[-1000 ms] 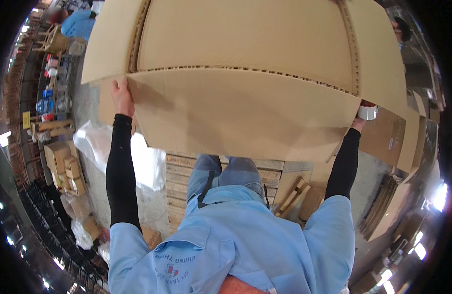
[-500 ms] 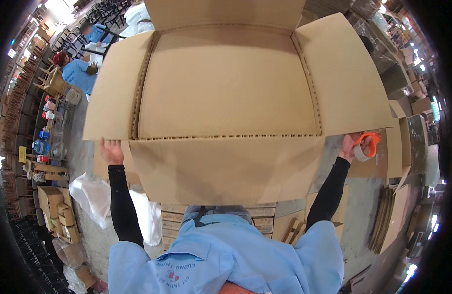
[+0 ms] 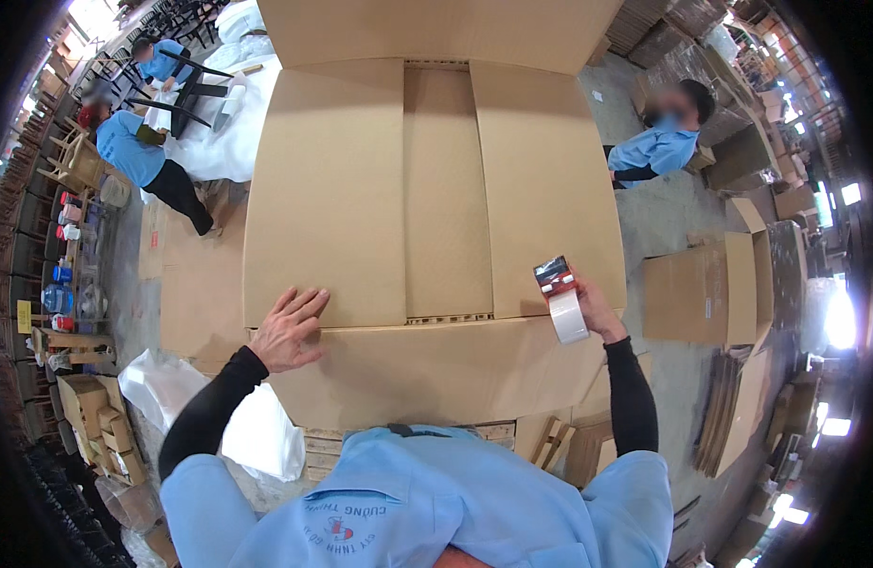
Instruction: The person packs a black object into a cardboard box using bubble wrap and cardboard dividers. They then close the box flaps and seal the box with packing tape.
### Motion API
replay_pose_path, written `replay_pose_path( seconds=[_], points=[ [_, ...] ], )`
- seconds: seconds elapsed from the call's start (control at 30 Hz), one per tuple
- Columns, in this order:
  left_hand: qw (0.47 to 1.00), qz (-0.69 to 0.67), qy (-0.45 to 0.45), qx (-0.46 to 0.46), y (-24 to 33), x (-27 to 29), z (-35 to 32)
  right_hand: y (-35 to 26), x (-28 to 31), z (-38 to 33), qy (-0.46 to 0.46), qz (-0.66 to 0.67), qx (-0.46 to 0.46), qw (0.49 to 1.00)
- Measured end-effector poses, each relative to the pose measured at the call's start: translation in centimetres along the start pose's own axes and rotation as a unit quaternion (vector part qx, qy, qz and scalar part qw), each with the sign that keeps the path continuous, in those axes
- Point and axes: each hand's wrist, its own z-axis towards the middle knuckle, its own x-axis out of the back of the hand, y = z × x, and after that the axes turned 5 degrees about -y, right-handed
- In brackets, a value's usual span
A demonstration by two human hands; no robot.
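A large brown cardboard box [image 3: 446, 189] stands before me. Its left flap [image 3: 332, 199] and right flap [image 3: 545, 180] lie folded inward, with a strip of the cardboard beneath showing between them. The far flap [image 3: 436, 28] is still raised, and the near flap [image 3: 427, 369] hangs outward toward me. My left hand [image 3: 291, 331] rests with fingers spread on the near corner of the left flap. In my right hand [image 3: 596, 308] is a tape dispenser [image 3: 561, 298] with a red and black head and a pale roll, held over the right flap's near corner.
Two people in blue shirts [image 3: 132, 142] are at the far left by a black chair [image 3: 181, 99]; another person [image 3: 659, 137] is at the far right. An open carton [image 3: 697, 293] and flattened cardboard [image 3: 730, 412] stand right. White foam sheets [image 3: 261, 435] lie at lower left.
The left and right flaps went from standing outward to folded inward. Both hands moved from the flaps' outer edges onto the box top. A person at the right has come into view.
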Motion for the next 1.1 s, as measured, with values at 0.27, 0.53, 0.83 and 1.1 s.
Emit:
replay_pose_path(
  seconds=[0.27, 0.53, 0.83, 1.1],
  points=[
    [0.965, 0.146, -0.158, -0.153, -4.0, 0.8, -4.9, -2.1, 1.7, 0.1, -0.048, 0.016, -0.125, 0.991],
    [0.939, 0.260, -0.082, -0.211, -5.8, -0.3, -6.7, 1.5, 2.7, 0.6, -0.046, -0.106, -0.057, 0.992],
    [0.982, 0.061, -0.101, -0.146, -6.9, 1.2, -8.5, -2.6, 4.0, 0.8, -0.068, 0.133, -0.173, 0.973],
    [0.910, -0.385, 0.085, 0.131, -6.4, -2.5, -10.7, -5.0, 5.6, 3.2, -0.118, 0.069, -0.198, 0.971]
  ],
)
